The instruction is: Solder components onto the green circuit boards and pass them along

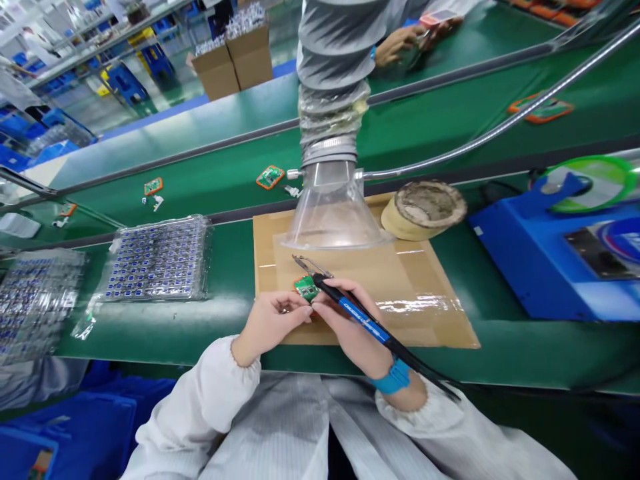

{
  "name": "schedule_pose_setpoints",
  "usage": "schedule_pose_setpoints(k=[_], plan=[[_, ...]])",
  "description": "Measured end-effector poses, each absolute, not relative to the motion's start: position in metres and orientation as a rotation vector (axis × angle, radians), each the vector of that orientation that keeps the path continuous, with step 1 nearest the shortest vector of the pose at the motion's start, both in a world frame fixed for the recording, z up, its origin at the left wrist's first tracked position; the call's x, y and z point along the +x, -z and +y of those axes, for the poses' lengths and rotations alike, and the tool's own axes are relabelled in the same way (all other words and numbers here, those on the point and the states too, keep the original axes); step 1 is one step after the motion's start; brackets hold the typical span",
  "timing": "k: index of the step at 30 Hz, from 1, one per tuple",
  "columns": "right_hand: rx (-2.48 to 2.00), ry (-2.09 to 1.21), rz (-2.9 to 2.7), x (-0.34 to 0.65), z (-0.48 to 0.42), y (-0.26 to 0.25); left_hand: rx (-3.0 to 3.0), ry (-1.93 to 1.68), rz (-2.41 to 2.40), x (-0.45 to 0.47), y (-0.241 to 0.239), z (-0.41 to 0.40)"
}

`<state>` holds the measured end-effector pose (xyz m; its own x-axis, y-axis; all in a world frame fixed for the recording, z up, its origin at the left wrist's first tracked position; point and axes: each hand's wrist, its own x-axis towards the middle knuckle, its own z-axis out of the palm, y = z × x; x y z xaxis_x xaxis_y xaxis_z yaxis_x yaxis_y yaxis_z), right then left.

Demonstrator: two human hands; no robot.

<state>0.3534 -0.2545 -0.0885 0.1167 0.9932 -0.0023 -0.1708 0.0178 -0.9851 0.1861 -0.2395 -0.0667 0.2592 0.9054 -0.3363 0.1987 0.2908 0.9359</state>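
Observation:
A small green circuit board (306, 288) with an orange edge is over the cardboard sheet (420, 293), between my hands. My left hand (273, 323) is closed at the board's lower left edge, its thumb and fingers pinched on it; the exact contact is partly hidden. In my right hand (357, 330) lies a soldering iron (363, 319) with a blue and black handle, its metal tip pointing up and left past the board. The right thumb and fingertips come together at the board's lower right corner, close to the left thumb. A blue wrist strap (393, 379) circles my right wrist.
A clear fume hood (335, 207) hangs just beyond the board. Behind it stand a round tan pot (424, 208) and, rightward, a blue machine (540, 253). Clear trays of small parts (155, 260) lie left. Boards (271, 177) rest on the green belt; a co-worker's hand (397, 47) is opposite.

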Motion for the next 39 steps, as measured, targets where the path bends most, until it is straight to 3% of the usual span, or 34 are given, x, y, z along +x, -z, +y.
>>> schedule_pose_setpoints(k=[10,14,25,39], plan=[[-1.265,-0.941,-1.142,0.36,-0.259,0.103,1.774,-0.638,1.456,0.177,0.063,-0.228],[-1.373,-0.793,-1.211,0.377,-0.261,0.1,1.985,-0.445,1.523,0.173,0.07,-0.214],[-1.389,-0.66,-1.398,0.401,-0.286,0.116,2.022,-0.182,1.514,0.175,0.068,-0.204],[-1.301,-0.622,-1.519,0.391,-0.28,0.107,2.007,-0.154,1.501,0.176,0.064,-0.2]])
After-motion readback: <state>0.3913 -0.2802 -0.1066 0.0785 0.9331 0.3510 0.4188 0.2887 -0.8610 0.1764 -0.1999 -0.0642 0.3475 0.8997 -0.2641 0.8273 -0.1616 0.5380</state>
